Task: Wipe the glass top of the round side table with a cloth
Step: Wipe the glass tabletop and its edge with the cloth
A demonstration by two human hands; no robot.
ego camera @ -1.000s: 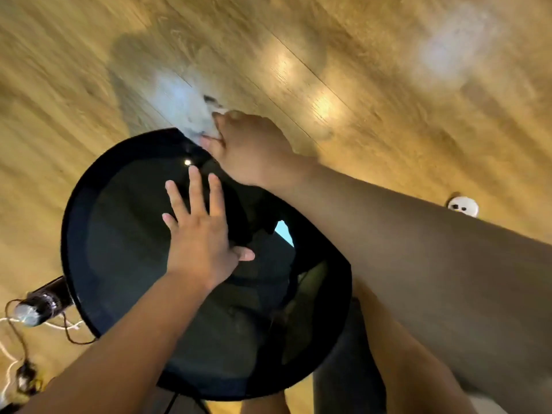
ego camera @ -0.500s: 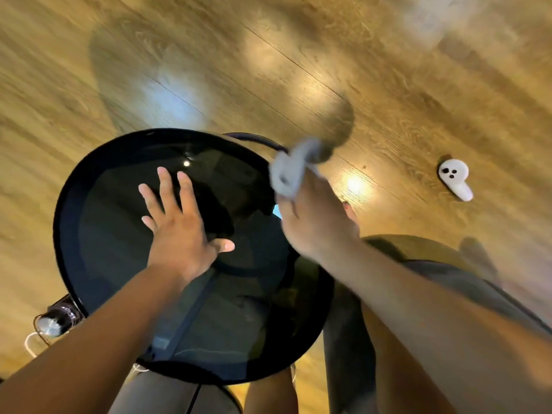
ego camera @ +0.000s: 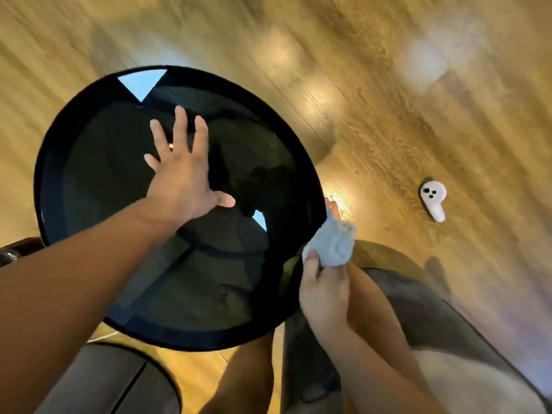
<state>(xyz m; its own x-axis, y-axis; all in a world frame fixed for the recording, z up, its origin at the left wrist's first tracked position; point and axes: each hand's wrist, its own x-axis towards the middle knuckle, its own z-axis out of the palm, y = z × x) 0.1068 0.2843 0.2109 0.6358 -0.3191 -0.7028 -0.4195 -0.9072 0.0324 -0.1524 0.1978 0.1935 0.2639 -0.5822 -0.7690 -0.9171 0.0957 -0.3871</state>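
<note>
- The round side table point(ego camera: 47, 186) is seen from above on a wooden floor point(ego camera: 388, 85); its dark glass top point(ego camera: 119, 174) is bounded by a black rim and shows reflections only.
- The left hand point(ego camera: 182, 177) is laid flat near the centre of the glass, fingers spread wide, thumb out, nothing held. It is judged to be steadying the table.
- The right hand point(ego camera: 324, 294) is closed around a bunched pale blue cloth point(ego camera: 334, 246), which is gripped between thumb and fingers and protrudes above the fist.
- The cloth is located at the right edge of the table, just beside the rim; contact with the glass cannot be confirmed, and it appears to be held off the surface.
- The near-right portion of the glass is judged to be the zone next due for wiping.
- Recommended practice: the cloth is to be opened out so a broader face is presented, then pressed flat and drawn in overlapping arcs from the rim inward.
- The steadying hand is to be shifted onto the rim, since a palm on glass is likely to leave prints; the patch beneath it is to be wiped last.
- Pressure is to be kept moderate, as a light pedestal table may tip under load at its edge.
- A small white object point(ego camera: 433, 201) lies on the floor well apart from the table; it is not involved.
</note>
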